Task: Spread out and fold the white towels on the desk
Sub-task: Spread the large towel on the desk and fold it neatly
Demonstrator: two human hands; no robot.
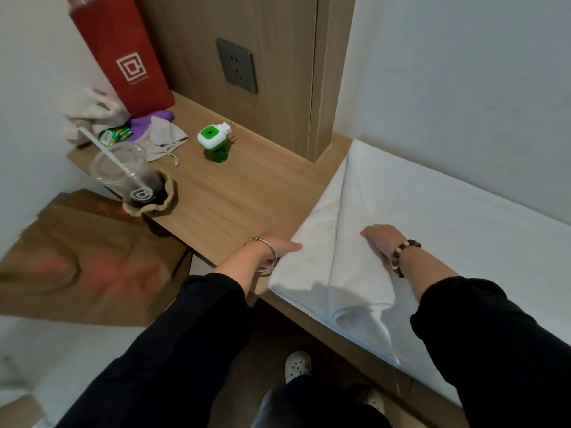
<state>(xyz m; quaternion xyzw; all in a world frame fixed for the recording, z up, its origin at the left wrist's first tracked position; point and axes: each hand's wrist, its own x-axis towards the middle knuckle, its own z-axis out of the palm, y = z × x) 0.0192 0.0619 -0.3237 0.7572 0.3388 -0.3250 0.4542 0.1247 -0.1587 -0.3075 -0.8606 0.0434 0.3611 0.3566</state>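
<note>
A white towel (432, 230) lies spread over the right part of the wooden desk (247, 193), its near left corner folded over into a triangular flap (312, 242). My left hand (279, 250) is at the flap's left edge, its fingers hidden under the cloth and only the thumb and wrist showing. My right hand (378, 239) rests on top of the towel just right of the fold line, fingers bent down onto the cloth. The towel's near edge hangs slightly over the desk front.
On the desk's left stand a plastic cup with a straw (129, 177), a green and white plug-in device (214, 142), a red paper bag (123, 57) and crumpled cloths (92, 118). A brown paper bag (83, 257) sits beside the desk. A wall socket (236, 65) is behind.
</note>
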